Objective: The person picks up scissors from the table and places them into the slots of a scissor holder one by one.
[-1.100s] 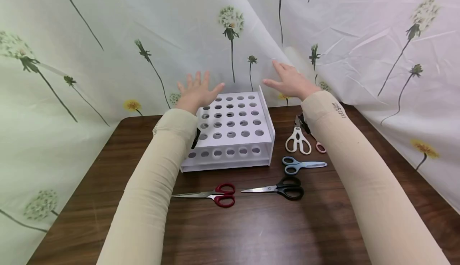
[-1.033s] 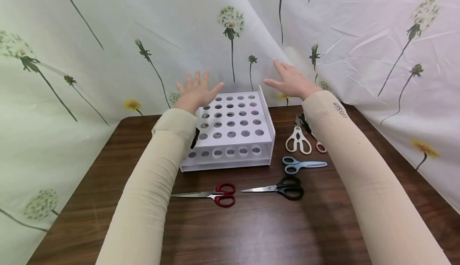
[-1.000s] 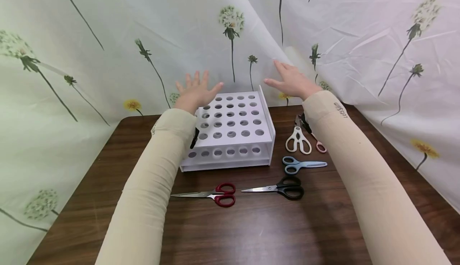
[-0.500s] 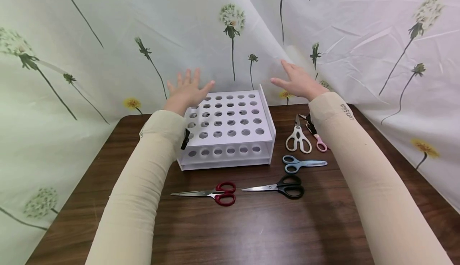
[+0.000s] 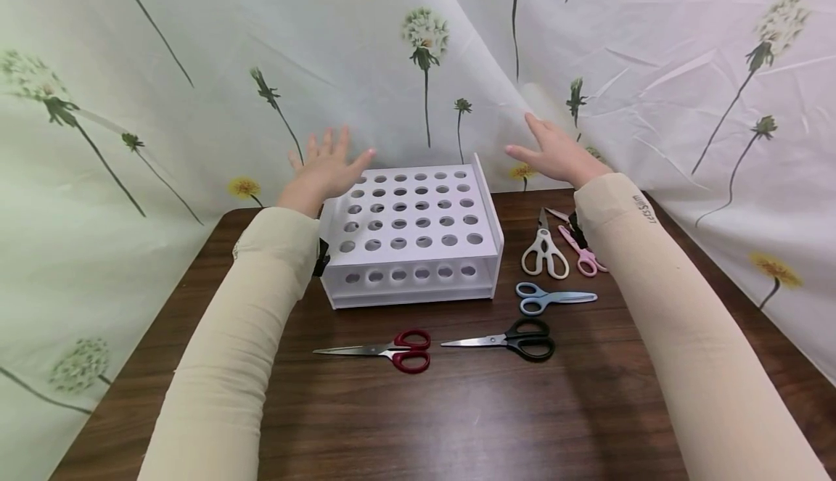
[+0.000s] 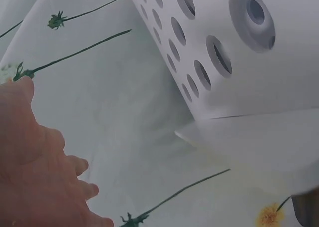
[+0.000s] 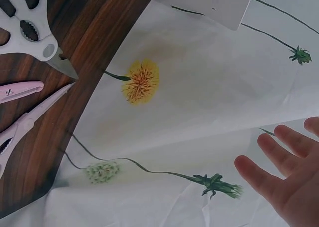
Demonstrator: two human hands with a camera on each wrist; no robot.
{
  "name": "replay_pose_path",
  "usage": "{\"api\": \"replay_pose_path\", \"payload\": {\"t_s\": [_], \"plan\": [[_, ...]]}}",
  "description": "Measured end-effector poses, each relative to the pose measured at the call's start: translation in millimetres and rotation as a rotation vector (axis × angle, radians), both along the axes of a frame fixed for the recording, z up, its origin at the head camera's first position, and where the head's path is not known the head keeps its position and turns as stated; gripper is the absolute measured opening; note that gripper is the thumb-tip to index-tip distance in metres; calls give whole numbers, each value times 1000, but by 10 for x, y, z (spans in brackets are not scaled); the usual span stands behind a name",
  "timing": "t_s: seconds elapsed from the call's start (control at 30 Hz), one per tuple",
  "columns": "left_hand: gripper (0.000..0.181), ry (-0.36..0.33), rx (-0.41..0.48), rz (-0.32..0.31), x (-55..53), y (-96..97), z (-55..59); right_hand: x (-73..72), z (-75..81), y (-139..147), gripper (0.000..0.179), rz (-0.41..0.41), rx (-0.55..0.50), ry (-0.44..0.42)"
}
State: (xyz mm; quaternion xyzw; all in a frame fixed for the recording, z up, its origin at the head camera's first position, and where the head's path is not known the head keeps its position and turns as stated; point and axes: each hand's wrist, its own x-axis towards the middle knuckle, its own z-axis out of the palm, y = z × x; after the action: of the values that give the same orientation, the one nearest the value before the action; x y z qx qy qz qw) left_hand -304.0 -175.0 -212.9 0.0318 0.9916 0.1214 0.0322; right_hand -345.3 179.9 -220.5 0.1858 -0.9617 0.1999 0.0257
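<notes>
Hands first, clock centred on the rack in the head view: got the left hand (image 5: 323,174) at ten and the right hand (image 5: 558,153) at two, both spread wide in mid-air, holding nothing. Clear of the rack in both wrist views too.

Biggest to smallest, then. Flowery cloth (image 5: 326,24) across twelve, brown desk (image 5: 418,430) under everything else.

White rack (image 5: 411,233) upright on the desk, toward its twelve o'clock edge. Looks like thin rigid board, maybe acrylic, nothing showing in the holes, so probably pretty light for its size. Shouldn't flex much, but might be slick, and might crack or pop a joint if dropped. Would take it low by the side panels (image 5: 490,205) at three and nine. Wouldn't lift by the top plate alone.

Scissors last, all flat on the desk: red pair (image 5: 392,352) between six and seven, black pair (image 5: 506,339) between four and five, white pair (image 5: 543,237) just past three, blue pair (image 5: 551,297) around four, pink pair (image 5: 581,252) beyond the white, partly hidden at the right sleeve (image 5: 679,307). Probably stiff, easy to lift; best held by the loops, never the blades.
</notes>
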Motion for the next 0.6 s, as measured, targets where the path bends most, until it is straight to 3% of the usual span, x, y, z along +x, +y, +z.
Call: {"api": "replay_pose_path", "payload": {"t_s": [0.37, 0.6], "plan": [[82, -4, 26, 21, 77, -212, -25, -4, -52, 72, 85, 8, -11, -20], [80, -4, 32, 3, 135, -315, -67, 6, -115, 129, 88, -17, -26, -43]]}}
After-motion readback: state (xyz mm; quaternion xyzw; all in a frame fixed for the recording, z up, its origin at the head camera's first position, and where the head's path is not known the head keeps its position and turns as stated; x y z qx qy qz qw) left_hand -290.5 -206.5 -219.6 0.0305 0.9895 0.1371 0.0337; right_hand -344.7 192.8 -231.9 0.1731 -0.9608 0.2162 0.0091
